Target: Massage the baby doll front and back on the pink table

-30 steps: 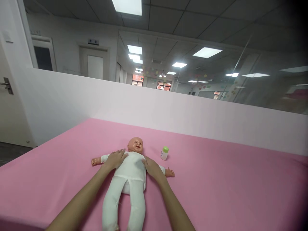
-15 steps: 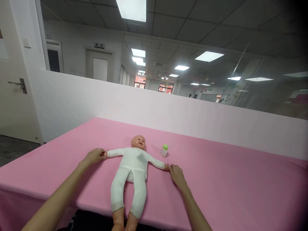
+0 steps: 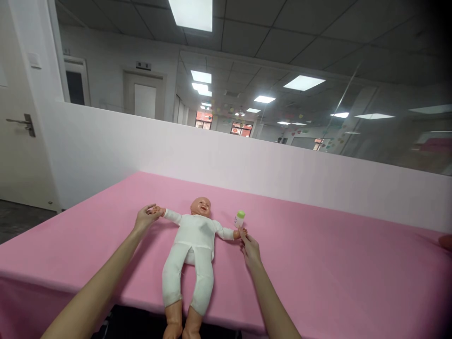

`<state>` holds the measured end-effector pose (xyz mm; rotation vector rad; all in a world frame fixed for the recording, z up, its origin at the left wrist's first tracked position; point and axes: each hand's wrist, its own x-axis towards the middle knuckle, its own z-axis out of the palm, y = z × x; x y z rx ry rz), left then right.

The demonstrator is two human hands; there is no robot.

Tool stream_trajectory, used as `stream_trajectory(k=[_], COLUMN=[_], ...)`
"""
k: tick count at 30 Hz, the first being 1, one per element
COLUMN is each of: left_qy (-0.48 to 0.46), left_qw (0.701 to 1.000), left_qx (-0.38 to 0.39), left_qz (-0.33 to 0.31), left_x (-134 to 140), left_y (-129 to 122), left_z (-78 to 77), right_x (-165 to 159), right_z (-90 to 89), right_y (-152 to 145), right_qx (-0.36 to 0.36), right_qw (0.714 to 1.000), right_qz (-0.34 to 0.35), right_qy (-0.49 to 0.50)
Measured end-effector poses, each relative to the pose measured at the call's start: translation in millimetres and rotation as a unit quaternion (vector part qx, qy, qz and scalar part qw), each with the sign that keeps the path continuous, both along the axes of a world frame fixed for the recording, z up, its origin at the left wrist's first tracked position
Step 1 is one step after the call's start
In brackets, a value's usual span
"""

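A baby doll point(image 3: 196, 230) with a white cloth body lies face up on the pink-covered table point(image 3: 318, 263), arms spread and feet toward me over the front edge. My left hand point(image 3: 144, 219) is closed on the doll's hand at the left. The doll's other hand, on the right, is pinched between the thumb and fingers of my right hand point(image 3: 250, 247). Both doll arms are raised a little off the cloth. Just beyond my right fingertips stands a small white bottle point(image 3: 239, 218) with a green cap, its base partly hidden.
A low white wall point(image 3: 226, 160) with glass above it runs behind the table. At the left is a door point(image 3: 24, 141) with a metal handle. A reddish-brown object point(image 3: 445, 242) shows at the far right edge, too cut off to name.
Both my hands have moved inward and farther from me, lifting the doll's hands and bending its arms upward. The bottle stays where it was.
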<state>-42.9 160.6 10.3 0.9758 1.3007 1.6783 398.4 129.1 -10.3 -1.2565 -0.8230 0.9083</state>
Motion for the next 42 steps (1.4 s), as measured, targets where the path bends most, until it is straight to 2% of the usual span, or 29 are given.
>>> stream_trajectory(k=[3,6,9,12,15,17,19,21,23,25,27,30,32,34,37,40,42], left_qy=[0.000,0.013,0.055,0.141,0.285,0.397,0.486,0.540,0.562,0.543,0.464,0.257,0.105,-0.045,-0.224,-0.269,-0.262], left_qw=[0.999,0.997,0.993,0.977,0.937,0.894,0.849,0.816,0.801,0.815,0.865,0.955,0.987,0.994,0.968,0.947,0.946], left_qx=[0.018,0.050,0.097,0.159,0.196,0.200,0.188,0.174,0.165,0.164,0.163,0.147,0.116,0.067,-0.039,-0.111,-0.123], left_qz=[0.032,0.052,0.043,0.004,-0.039,-0.065,-0.089,-0.110,-0.123,-0.119,-0.097,-0.024,0.030,0.070,0.104,0.132,0.144], left_x=[16,33,55,78,96,104,110,115,117,117,115,102,88,71,45,30,27], left_y=[2,-1,-10,-22,-34,-40,-45,-47,-48,-47,-46,-41,-36,-30,-22,-18,-17], left_z=[3.8,15.0,30.0,36.8,32.2,26.4,21.1,17.3,14.7,13.1,12.7,14.7,16.0,15.0,7.5,-2.5,-5.9], right_x=[-17,-38,-65,-92,-111,-117,-118,-117,-115,-112,-106,-86,-65,-42,-14,-1,0], right_z=[14.0,37.5,61.0,70.5,60.8,47.2,32.9,21.7,16.2,16.5,21.2,30.3,32.2,27.0,7.5,-10.7,-12.3], right_y=[5,6,1,-9,-22,-29,-32,-33,-33,-31,-27,-15,-4,6,16,18,19], right_qx=[0.054,0.122,0.167,0.216,0.251,0.256,0.261,0.274,0.283,0.281,0.264,0.215,0.171,0.117,0.046,0.027,0.033], right_qw=[0.996,0.988,0.979,0.957,0.898,0.843,0.794,0.764,0.754,0.775,0.833,0.937,0.973,0.983,0.982,0.983,0.982], right_qz=[-0.061,-0.097,-0.072,0.009,0.121,0.176,0.200,0.208,0.218,0.216,0.177,0.041,-0.054,-0.130,-0.183,-0.178,-0.179], right_qy=[0.026,-0.015,-0.089,-0.193,-0.341,-0.439,-0.511,-0.547,-0.551,-0.524,-0.453,-0.273,-0.146,-0.045,0.031,0.041,0.045])
